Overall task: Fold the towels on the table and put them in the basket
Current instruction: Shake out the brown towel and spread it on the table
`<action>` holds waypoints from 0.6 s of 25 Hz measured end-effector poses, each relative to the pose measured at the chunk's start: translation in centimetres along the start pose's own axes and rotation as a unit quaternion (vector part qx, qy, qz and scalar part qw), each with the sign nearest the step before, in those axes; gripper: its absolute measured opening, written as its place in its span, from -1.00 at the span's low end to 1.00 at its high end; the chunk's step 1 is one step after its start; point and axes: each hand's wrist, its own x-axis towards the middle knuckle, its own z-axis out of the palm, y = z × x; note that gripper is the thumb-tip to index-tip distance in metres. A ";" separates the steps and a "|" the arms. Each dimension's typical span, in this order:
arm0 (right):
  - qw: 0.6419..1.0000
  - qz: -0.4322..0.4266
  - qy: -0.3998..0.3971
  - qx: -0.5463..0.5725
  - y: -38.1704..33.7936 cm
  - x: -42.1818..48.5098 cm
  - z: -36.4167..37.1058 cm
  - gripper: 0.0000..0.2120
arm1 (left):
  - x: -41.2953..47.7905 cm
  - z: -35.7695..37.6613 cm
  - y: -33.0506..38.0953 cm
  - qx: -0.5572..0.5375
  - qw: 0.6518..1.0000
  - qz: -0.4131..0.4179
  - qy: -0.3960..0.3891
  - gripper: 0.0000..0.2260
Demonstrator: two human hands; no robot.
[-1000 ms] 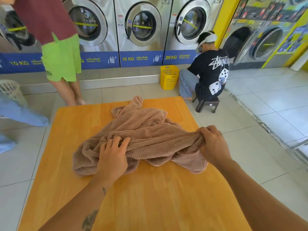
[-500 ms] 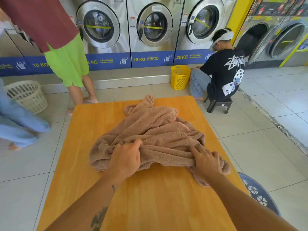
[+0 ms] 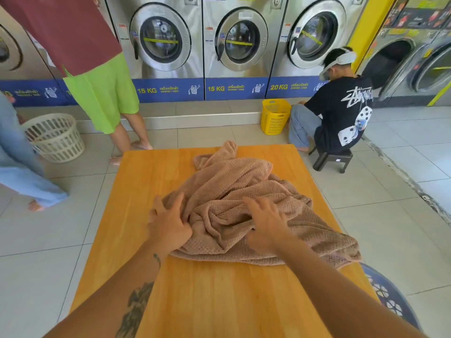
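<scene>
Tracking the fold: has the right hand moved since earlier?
Yes: right hand went left, from the right edge of the orange wooden table to mid brown towel.

Steel front-loading washing machines (image 3: 161, 42) are lining the far wall, a blue band (image 3: 168, 90) marked 15 KG and 20 KG running along their bases. A yellow pillar (image 3: 371, 32) is separating them from another machine (image 3: 390, 62) standing open at right. Pale floor tiles (image 3: 390, 228) are catching bright light. A cream laundry basket (image 3: 55, 137) is sitting at left, a yellow basket (image 3: 275, 117) beside a person in a black T-shirt (image 3: 341, 113) sitting on a low black stool (image 3: 332, 161). A barefoot person in green shorts (image 3: 102, 93) is standing behind the orange wooden table (image 3: 219, 301).
</scene>
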 end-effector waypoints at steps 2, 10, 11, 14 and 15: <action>0.997 -0.024 -0.049 -0.047 -1.3 0.6 2.1 -0.22 | -0.8 0.9 -0.7 0.011 0.994 0.056 -0.088 -0.40; 0.996 0.065 -0.019 -0.052 -1.5 2.8 -1.7 -0.55 | -1.0 -0.6 -1.7 -0.200 0.978 0.053 0.030 -0.88; 0.999 0.039 0.006 0.016 -2.3 3.1 -1.8 -0.48 | -0.3 -0.7 -1.4 -0.211 0.976 0.035 0.050 -0.87; 0.969 0.031 -0.058 0.239 -4.9 3.7 -0.2 -0.64 | 1.7 -0.3 0.4 -0.243 0.970 -0.011 -0.023 -0.68; 0.959 0.037 -0.078 0.269 -5.4 3.4 0.9 -0.72 | 2.3 0.0 1.0 -0.261 0.963 -0.017 -0.060 -0.62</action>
